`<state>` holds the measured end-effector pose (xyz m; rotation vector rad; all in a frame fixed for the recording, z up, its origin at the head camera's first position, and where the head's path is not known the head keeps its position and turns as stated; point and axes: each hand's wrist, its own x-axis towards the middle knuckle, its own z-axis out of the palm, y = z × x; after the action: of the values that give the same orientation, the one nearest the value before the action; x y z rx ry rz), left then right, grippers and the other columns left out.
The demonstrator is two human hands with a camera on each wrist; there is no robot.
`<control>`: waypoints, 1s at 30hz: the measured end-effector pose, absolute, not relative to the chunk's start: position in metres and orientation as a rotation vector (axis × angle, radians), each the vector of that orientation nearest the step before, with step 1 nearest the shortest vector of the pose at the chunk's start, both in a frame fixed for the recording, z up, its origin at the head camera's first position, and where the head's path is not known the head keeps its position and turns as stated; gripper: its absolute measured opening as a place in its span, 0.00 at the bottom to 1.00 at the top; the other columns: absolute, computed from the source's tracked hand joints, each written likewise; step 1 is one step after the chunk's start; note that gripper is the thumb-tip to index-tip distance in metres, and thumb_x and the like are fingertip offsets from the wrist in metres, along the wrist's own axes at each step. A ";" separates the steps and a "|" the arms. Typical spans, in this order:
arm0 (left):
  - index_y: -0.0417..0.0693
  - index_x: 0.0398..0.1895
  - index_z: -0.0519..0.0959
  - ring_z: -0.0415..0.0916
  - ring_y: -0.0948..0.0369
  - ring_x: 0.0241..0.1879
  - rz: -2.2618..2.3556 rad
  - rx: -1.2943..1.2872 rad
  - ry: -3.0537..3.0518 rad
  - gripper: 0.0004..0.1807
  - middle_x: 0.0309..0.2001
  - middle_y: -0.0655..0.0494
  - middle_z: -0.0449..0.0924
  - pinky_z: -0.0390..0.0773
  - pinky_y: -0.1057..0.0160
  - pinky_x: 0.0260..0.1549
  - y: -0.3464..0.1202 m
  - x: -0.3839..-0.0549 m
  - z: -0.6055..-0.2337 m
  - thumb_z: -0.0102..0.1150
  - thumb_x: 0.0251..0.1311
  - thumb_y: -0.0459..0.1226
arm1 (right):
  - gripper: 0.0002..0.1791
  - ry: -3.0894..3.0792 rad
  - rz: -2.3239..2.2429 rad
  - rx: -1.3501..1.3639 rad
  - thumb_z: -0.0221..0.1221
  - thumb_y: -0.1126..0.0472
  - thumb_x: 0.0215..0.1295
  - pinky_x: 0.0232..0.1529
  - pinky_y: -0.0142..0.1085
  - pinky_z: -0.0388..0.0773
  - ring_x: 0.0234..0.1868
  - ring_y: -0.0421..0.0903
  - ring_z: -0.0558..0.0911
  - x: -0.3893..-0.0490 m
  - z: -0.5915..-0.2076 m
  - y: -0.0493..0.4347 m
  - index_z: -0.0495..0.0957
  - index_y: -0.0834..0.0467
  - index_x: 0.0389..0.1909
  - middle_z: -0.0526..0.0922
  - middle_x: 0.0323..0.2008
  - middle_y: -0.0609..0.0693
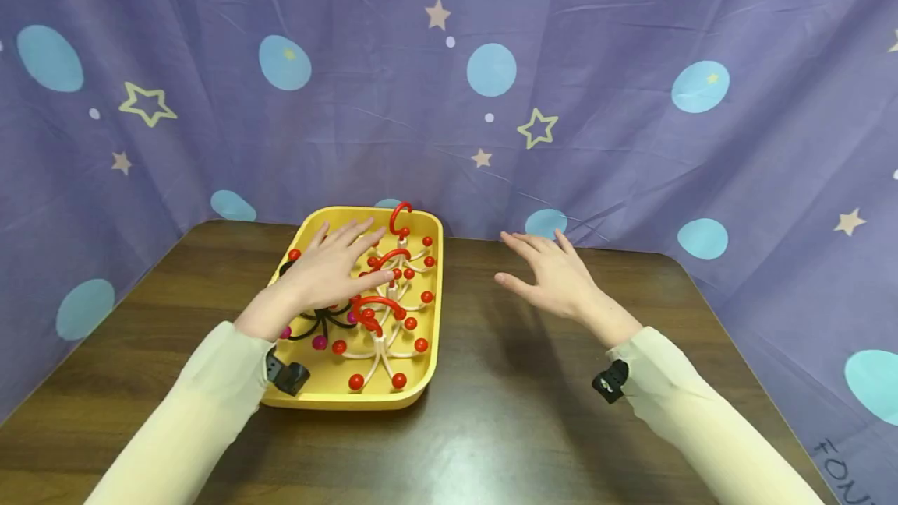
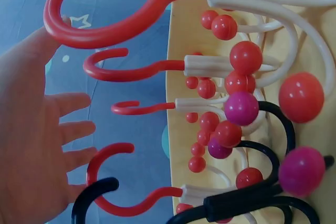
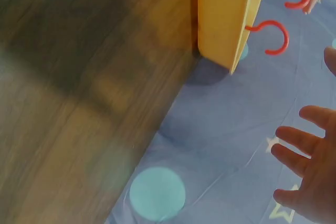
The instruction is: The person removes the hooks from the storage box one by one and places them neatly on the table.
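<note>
A yellow tray (image 1: 344, 401) holds several hook-handled, claw-like massagers. In it a row of white-legged massagers (image 1: 380, 343) has red hooks (image 1: 382, 301) curving upward and red balls on the leg ends. Left of the row is a black massager (image 1: 323, 315) with magenta balls, partly covered by my left hand. That left hand (image 1: 326, 265) hovers over the tray, fingers spread and grasping nothing; in the left wrist view its palm is beside the hooks (image 2: 131, 74). My right hand (image 1: 557, 277) hangs in the air right of the tray, fingers extended, holding nothing.
The tray stands on a dark brown wooden table (image 1: 491, 380), left of its middle. A purple curtain (image 1: 596, 139) with stars and blue dots hangs behind and at both sides. Each wrist bears a black strapped camera, such as the right one (image 1: 610, 382).
</note>
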<state>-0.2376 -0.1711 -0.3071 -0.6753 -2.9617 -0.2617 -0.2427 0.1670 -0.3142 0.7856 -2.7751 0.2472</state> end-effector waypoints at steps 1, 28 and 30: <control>0.52 0.70 0.54 0.45 0.49 0.68 -0.279 -0.673 -2.954 0.43 0.70 0.49 0.48 0.34 0.42 0.63 -0.172 -0.237 -0.307 0.40 0.56 0.66 | 0.38 -2.768 0.258 0.795 0.45 0.33 0.60 0.66 0.52 0.41 0.64 0.50 0.64 -0.242 -0.315 0.164 0.59 0.48 0.67 0.67 0.62 0.51; 0.46 0.51 0.75 0.68 0.45 0.52 -0.449 -0.494 -2.668 0.20 0.50 0.46 0.74 0.63 0.44 0.51 -0.216 -0.215 -0.303 0.52 0.61 0.47 | 0.23 -2.504 0.487 1.164 0.57 0.46 0.58 0.39 0.35 0.75 0.40 0.38 0.79 -0.226 -0.317 0.072 0.74 0.52 0.53 0.81 0.42 0.44; 0.45 0.51 0.75 0.69 0.45 0.50 -0.469 -0.486 -2.650 0.19 0.49 0.46 0.74 0.64 0.44 0.49 -0.223 -0.213 -0.304 0.52 0.61 0.45 | 0.23 -2.523 0.488 1.175 0.57 0.46 0.59 0.39 0.35 0.75 0.41 0.38 0.79 -0.225 -0.317 0.068 0.73 0.51 0.53 0.81 0.42 0.43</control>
<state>-0.2126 -0.2226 -0.3042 -0.4855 -2.6496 -0.4685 -0.2248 0.0675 -0.3168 1.1748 -2.5227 0.4883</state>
